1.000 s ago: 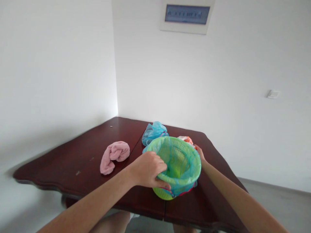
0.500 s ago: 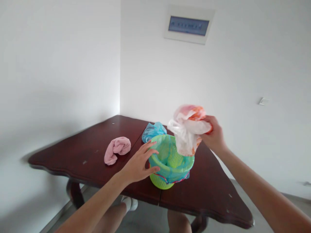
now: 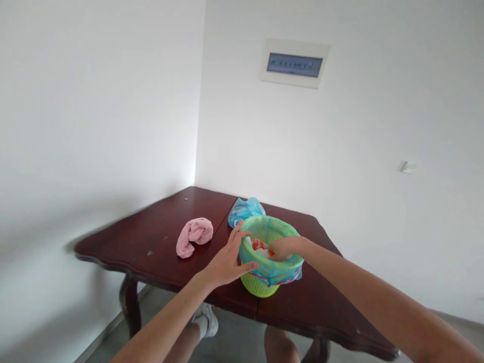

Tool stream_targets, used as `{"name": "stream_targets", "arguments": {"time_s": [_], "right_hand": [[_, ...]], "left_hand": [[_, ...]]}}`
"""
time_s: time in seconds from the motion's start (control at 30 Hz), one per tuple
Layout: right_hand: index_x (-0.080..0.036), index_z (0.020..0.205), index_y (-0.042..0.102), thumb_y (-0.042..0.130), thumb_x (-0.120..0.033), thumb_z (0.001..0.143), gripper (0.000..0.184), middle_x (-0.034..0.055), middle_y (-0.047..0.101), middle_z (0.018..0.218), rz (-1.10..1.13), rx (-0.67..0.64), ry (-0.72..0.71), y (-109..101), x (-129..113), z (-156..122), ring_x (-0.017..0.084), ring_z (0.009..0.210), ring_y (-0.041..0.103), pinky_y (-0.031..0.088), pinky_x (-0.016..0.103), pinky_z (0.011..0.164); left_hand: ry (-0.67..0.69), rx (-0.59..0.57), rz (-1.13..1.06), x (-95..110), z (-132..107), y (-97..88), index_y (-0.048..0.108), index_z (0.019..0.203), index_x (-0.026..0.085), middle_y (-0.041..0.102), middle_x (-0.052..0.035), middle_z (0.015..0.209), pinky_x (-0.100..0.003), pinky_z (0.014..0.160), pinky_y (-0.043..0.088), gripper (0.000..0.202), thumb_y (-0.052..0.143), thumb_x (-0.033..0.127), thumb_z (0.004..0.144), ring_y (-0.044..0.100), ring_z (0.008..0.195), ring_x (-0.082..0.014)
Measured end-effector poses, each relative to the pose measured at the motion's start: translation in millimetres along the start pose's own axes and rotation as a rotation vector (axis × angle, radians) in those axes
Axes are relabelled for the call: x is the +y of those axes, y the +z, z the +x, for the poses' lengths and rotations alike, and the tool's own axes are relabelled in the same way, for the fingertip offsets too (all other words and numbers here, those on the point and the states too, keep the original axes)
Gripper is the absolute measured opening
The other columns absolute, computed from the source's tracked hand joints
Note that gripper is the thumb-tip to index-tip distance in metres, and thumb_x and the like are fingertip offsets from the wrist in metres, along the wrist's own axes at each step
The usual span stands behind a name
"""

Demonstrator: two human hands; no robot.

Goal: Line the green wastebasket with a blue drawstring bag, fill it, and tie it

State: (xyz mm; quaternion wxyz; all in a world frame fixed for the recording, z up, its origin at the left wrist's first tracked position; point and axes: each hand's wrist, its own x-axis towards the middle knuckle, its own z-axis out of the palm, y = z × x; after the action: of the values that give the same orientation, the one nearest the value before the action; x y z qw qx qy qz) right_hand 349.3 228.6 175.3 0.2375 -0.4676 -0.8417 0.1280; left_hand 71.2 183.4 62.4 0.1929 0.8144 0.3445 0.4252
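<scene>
A light-green plastic basket (image 3: 260, 286) stands on the table, with a translucent blue-green bag lining it and folded over its rim. My left hand (image 3: 229, 259) lies against the basket's left side, fingers spread and thumb stretched out at the front. Down inside the basket is a crumpled white plastic bag with orange-red print (image 3: 260, 246). My right hand (image 3: 283, 248) reaches over the right rim and has its fingers closed on that bag; the fingertips are partly hidden.
A coiled pink cloth (image 3: 194, 236) rests on the dark wooden table (image 3: 151, 229), left of the basket. Behind the basket sits a crumpled blue plastic bag (image 3: 245, 209). White walls border the table's left and far sides, with a panel box (image 3: 295, 64) mounted above.
My right hand has carried the white plastic bag down from above the right rim into the basket. My left hand stays at the basket's side. The view has shifted slightly.
</scene>
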Motion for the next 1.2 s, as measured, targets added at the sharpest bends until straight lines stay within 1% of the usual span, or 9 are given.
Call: {"name": "stream_targets", "arguments": {"time_s": [0.07, 0.13, 0.27, 0.33, 0.47, 0.57, 0.77, 0.97, 1.2], "right_hand": [[-0.027, 0.091, 0.086, 0.095, -0.044, 0.083, 0.021, 0.0023, 0.089, 0.096, 0.012, -0.082, -0.038, -24.9, 3.8, -10.8, 0.026, 0.089, 0.083, 0.068, 0.039, 0.088], [-0.029, 0.112, 0.087, 0.075, -0.048, 0.106, 0.024, 0.0050, 0.090, 0.114, 0.087, 0.035, -0.050, -38.6, 12.2, -36.4, 0.027, 0.106, 0.083, 0.066, 0.041, 0.099], [-0.026, 0.094, 0.073, 0.055, -0.043, 0.121, 0.037, 0.0044, 0.077, 0.089, 0.214, 1.024, 0.005, 2.8, 38.4, -115.3, 0.025, 0.087, 0.074, 0.060, 0.040, 0.087], [-0.026, 0.095, 0.070, 0.052, -0.038, 0.123, 0.035, 0.0055, 0.075, 0.094, 0.179, 1.239, 0.043, 50.7, 51.3, -151.6, 0.026, 0.090, 0.074, 0.060, 0.042, 0.087], [-0.027, 0.134, 0.079, 0.068, -0.025, 0.115, 0.022, 0.0117, 0.083, 0.134, -0.097, 0.914, -0.045, 134.8, 66.0, -183.5, 0.033, 0.122, 0.077, 0.061, 0.053, 0.105], [-0.029, 0.145, 0.074, 0.072, -0.020, 0.111, 0.035, 0.0123, 0.081, 0.139, -0.245, 0.867, -0.051, 153.6, 68.1, -177.5, 0.034, 0.125, 0.074, 0.058, 0.055, 0.107], [-0.029, 0.121, 0.075, 0.069, -0.015, 0.110, 0.019, 0.0077, 0.078, 0.124, -0.209, 0.796, -0.071, 123.0, 63.5, -161.4, 0.031, 0.112, 0.069, 0.050, 0.049, 0.099], [-0.028, 0.113, 0.072, 0.069, -0.018, 0.113, 0.010, 0.0050, 0.080, 0.121, -0.137, 0.526, -0.171, 82.8, 52.0, -158.6, 0.029, 0.116, 0.071, 0.044, 0.051, 0.112], [-0.029, 0.105, 0.076, 0.071, -0.030, 0.120, 0.016, 0.0009, 0.080, 0.097, -0.181, 0.307, -0.234, 22.1, 34.0, -156.1, 0.025, 0.097, 0.071, 0.042, 0.046, 0.106]], "left_hand": [[0.045, 0.045, -0.005, -15.3, -11.4, 1.6, 0.013, 0.191, 0.034, 0.000, -0.0272, 0.201, -0.069, 0.139, 0.049, 0.147, 0.105, 0.074, 0.083, 0.031, 0.182, -0.0503], [0.043, 0.113, 0.051, -27.0, -25.5, 7.0, 0.003, 0.193, 0.038, 0.008, -0.0247, 0.201, -0.071, 0.142, 0.045, 0.160, 0.113, 0.061, 0.079, 0.028, 0.184, -0.0499], [-0.026, 0.352, 0.171, -29.9, -47.0, 29.5, 0.051, 0.173, 0.038, 0.061, -0.0144, 0.171, -0.062, 0.136, 0.052, 0.074, 0.088, 0.033, 0.109, 0.062, 0.160, -0.0375], [0.058, 0.404, 0.235, -25.4, -49.8, 41.8, 0.071, 0.149, 0.033, 0.073, -0.0113, 0.147, -0.054, 0.121, 0.059, 0.037, 0.082, 0.032, 0.114, 0.073, 0.136, -0.0324], [0.253, 0.447, 0.432, -18.6, -45.9, 56.4, 0.085, 0.130, 0.031, 0.078, -0.0074, 0.115, -0.042, 0.093, 0.053, 0.020, 0.088, 0.029, 0.110, 0.070, 0.098, -0.0257], [0.289, 0.439, 0.457, -16.0, -44.8, 59.6, 0.087, 0.125, 0.029, 0.077, -0.0071, 0.109, -0.042, 0.092, 0.051, 0.019, 0.085, 0.019, 0.110, 0.069, 0.095, -0.0253], [0.330, 0.332, 0.475, -4.4, -49.6, 73.0, 0.083, 0.143, 0.030, 0.076, -0.0114, 0.138, -0.049, 0.111, 0.051, 0.043, 0.082, 0.011, 0.105, 0.071, 0.125, -0.0325], [0.315, 0.418, 0.447, 20.4, -33.1, 81.6, 0.085, 0.115, 0.031, 0.077, -0.0084, 0.117, -0.046, 0.103, 0.048, 0.004, 0.081, 0.030, 0.113, 0.071, 0.109, -0.0294], [0.427, 0.300, 0.341, 29.1, -0.4, 48.5, 0.063, 0.106, 0.025, 0.075, -0.0027, 0.090, -0.040, 0.086, 0.049, 0.024, 0.053, 0.032, 0.127, 0.071, 0.084, -0.0245]]}}
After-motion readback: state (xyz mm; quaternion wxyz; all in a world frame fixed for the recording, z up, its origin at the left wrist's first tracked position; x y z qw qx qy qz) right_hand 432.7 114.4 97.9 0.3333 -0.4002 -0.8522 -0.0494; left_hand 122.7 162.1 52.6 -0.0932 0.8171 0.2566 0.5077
